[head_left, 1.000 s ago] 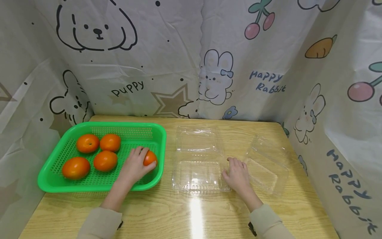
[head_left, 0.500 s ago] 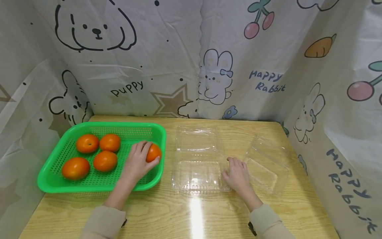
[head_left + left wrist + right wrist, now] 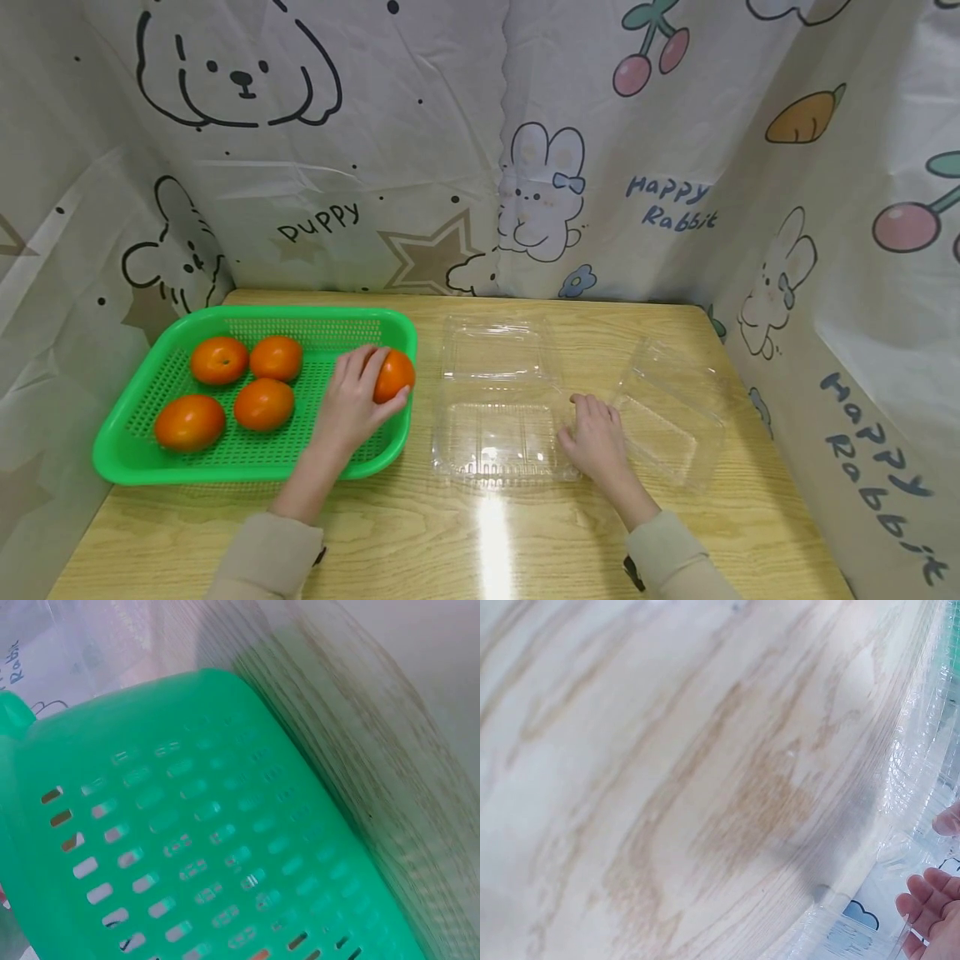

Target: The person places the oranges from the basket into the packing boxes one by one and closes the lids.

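In the head view my left hand (image 3: 352, 396) grips a glossy round orange fruit (image 3: 394, 377) at the right side of the green plastic basket (image 3: 255, 475). The fruit overlaps the basket's right rim from this angle. Several similar orange fruits (image 3: 265, 405) lie in the basket's left half. My right hand (image 3: 597, 440) rests at the right edge of an opened clear plastic clamshell box (image 3: 495, 433), its fingers loosely bent. Beside the clear plastic, the right wrist view catches the right hand's fingers (image 3: 930, 900). The left wrist view holds the basket's perforated wall (image 3: 187, 825); the grip is hidden there.
A second clear plastic box (image 3: 667, 425) lies at an angle on the wooden table (image 3: 405, 533), just right of my right hand. Printed fabric (image 3: 420, 150) walls in the table at the back and both sides.
My left hand has moved right and slightly away from me with the orange fruit, from inside the basket to its right rim. The right hand stays where it was.
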Motion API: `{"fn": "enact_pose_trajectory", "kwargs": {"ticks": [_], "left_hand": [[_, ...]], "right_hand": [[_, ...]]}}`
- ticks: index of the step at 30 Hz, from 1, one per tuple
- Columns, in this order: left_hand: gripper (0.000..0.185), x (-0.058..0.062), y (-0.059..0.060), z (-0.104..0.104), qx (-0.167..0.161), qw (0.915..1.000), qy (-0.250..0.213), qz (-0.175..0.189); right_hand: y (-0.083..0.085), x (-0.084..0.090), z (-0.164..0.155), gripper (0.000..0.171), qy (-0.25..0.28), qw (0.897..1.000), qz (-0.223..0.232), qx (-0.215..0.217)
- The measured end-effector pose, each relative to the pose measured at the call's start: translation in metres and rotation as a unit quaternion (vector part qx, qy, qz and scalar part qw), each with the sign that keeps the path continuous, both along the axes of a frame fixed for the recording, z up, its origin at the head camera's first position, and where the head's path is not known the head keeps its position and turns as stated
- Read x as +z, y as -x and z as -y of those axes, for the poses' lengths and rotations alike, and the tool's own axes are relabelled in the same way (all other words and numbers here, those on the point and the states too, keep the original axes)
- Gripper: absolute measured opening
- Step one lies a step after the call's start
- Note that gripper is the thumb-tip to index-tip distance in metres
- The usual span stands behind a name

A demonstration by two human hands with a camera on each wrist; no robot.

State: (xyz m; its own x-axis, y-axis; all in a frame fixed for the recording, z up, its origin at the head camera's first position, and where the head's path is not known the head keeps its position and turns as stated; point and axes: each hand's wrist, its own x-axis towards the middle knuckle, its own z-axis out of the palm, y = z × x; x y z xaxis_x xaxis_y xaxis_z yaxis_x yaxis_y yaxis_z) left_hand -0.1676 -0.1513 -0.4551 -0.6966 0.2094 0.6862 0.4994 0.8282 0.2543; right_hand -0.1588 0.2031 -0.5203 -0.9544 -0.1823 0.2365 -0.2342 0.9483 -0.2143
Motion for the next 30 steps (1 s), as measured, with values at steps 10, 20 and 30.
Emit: {"fn": "enact_pose_trajectory", "kwargs": {"ticks": [10,20,30], "left_hand": [[0.052,0.002,0.001,-0.013,-0.017,0.9998,-0.010,0.004],[0.053,0.002,0.004,-0.029,-0.038,0.9991,-0.013,-0.011],[0.052,0.001,0.005,-0.048,-0.055,0.9984,-0.012,0.001]], "right_hand": [[-0.001,0.000,0.001,0.044,0.002,1.000,0.002,-0.001],[-0.001,0.002,0.001,0.045,0.003,1.000,0.007,-0.001],[0.000,0.000,0.000,0.046,-0.002,1.000,0.012,0.000]]}}
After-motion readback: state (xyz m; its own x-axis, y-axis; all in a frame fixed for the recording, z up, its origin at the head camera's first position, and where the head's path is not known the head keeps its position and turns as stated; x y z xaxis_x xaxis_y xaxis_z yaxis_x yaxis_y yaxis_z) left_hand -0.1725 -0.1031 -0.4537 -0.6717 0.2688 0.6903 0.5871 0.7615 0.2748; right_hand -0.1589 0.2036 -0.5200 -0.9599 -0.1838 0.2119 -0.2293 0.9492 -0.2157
